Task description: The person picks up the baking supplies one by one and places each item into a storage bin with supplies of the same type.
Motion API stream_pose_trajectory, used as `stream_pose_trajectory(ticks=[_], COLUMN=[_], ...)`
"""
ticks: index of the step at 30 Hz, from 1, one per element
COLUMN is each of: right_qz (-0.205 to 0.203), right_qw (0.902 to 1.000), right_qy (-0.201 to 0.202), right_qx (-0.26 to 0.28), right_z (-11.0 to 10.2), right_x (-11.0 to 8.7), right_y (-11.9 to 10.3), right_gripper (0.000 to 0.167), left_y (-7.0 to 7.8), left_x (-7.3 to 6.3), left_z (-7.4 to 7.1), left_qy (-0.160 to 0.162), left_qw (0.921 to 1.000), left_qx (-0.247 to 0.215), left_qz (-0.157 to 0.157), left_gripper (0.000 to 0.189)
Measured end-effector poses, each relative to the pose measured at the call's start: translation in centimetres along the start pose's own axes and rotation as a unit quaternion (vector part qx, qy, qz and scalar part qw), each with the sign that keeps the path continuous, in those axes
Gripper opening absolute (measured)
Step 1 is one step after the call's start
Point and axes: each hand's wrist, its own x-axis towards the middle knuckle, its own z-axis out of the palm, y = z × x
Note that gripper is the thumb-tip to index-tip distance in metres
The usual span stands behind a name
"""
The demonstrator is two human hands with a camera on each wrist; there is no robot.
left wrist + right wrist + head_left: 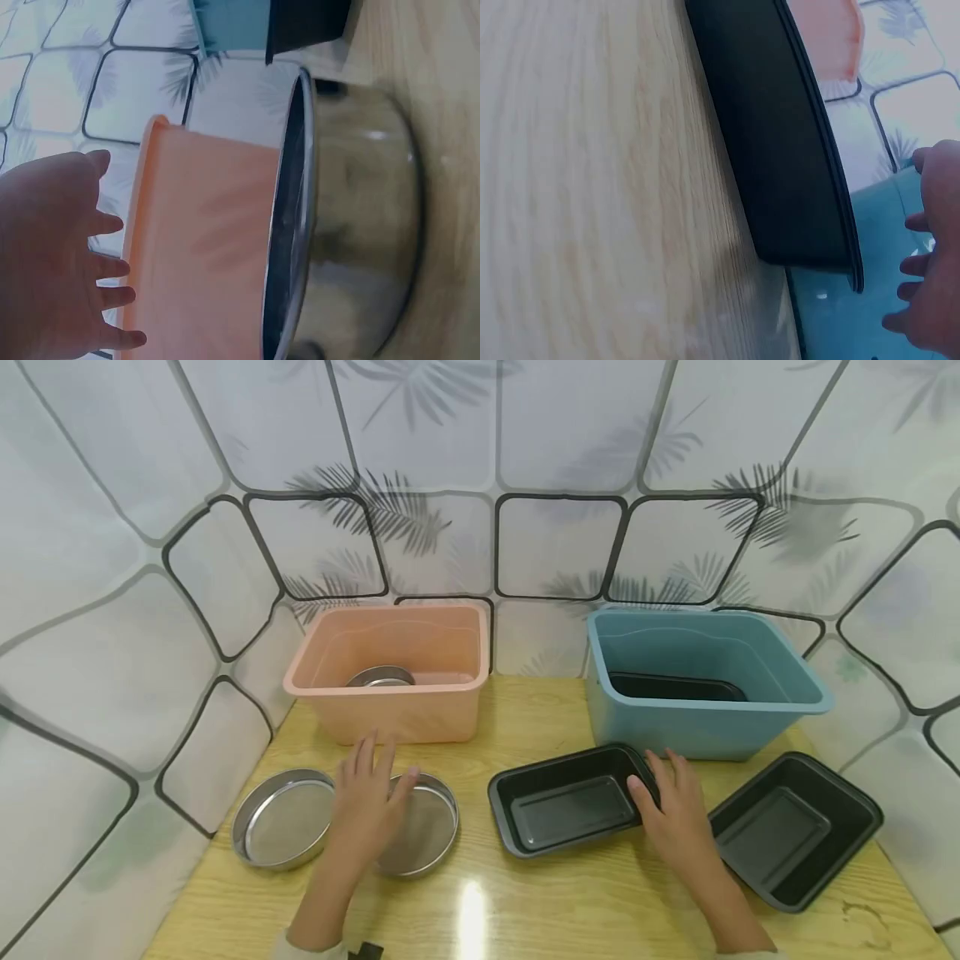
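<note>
My left hand (367, 806) hovers with spread fingers over the space between two round metal cake tins, partly covering the right tin (423, 835). The left tin (281, 827) lies beside it. In the left wrist view the fingers are apart from the near tin's metal side (352, 217). My right hand (675, 814) is at the right end of a black loaf pan (573, 806), fingers extended; the right wrist view shows a gap between them and the pan (772, 135). A second black loaf pan (795, 831) lies to its right.
Behind the tins stands a peach plastic bin (397, 718) with a round tin (381, 675) inside. A blue bin (675, 727) holding a black pan (675, 687) stands behind the loaf pans. Patterned cloth (558, 543) walls the wooden table (525, 910) at back and sides.
</note>
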Motion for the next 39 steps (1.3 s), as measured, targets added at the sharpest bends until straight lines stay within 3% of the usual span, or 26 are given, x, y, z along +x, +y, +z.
stream_pose_trajectory(ticks=[4, 8, 12, 16, 20, 25, 28, 32, 36, 39], right_qz=[0.004, -0.005, -0.002, 0.028, 0.058, 0.082, 0.076, 0.067, 0.085, 0.1], right_qw=[0.9992, 0.9981, 0.9963, 0.99, 0.9784, 0.9631, 0.9572, 0.9497, 0.9419, 0.9336], right_qy=[-0.03, -0.048, -0.067, -0.103, -0.15, -0.199, -0.216, -0.234, -0.248, -0.257], right_qx=[0.025, 0.039, 0.054, 0.092, 0.13, 0.161, 0.177, 0.197, 0.211, 0.229], right_z=[-0.4, -0.6, -0.7, -1.0, -1.5, -2.0, -2.2, -2.3, -2.3, -2.2], right_x=[0.6, 1.5, 2.4, 3.0, 3.6, 4.5, 5.0, 5.6, 6.0, 6.4], right_y=[0.9, 1.7, 2.4, 2.8, 3.1, 3.8, 4.4, 5.0, 5.3, 5.5], right_gripper=[0.063, 0.062, 0.062, 0.064, 0.069, 0.071, 0.068, 0.062, 0.06, 0.059], left_y=[-1.4, -2.8, -4.1, -5.7, -7.6, -10.2, -11.5, -12.5, -13.3, -13.8], left_x=[0.8, 1.8, 2.7, 3.7, 4.9, 6.8, 7.8, 8.9, 9.7, 10.1], left_z=[-1.1, -2.7, -4.6, -6.2, -7.3, -7.4, -7.3, -7.6, -7.7, -7.5], left_qy=[0.032, 0.067, 0.081, 0.087, 0.121, 0.182, 0.179, 0.144, 0.088, 0.057], left_qw=[0.998, 0.9946, 0.9912, 0.9855, 0.9709, 0.948, 0.941, 0.9356, 0.9369, 0.9365], left_qx=[-0.055, -0.078, -0.098, -0.133, -0.188, -0.242, -0.264, -0.292, -0.31, -0.326], left_qz=[0.0, -0.014, -0.037, -0.06, -0.086, -0.099, -0.112, -0.136, -0.135, -0.117], left_gripper=[0.064, 0.06, 0.061, 0.062, 0.058, 0.048, 0.047, 0.05, 0.056, 0.059])
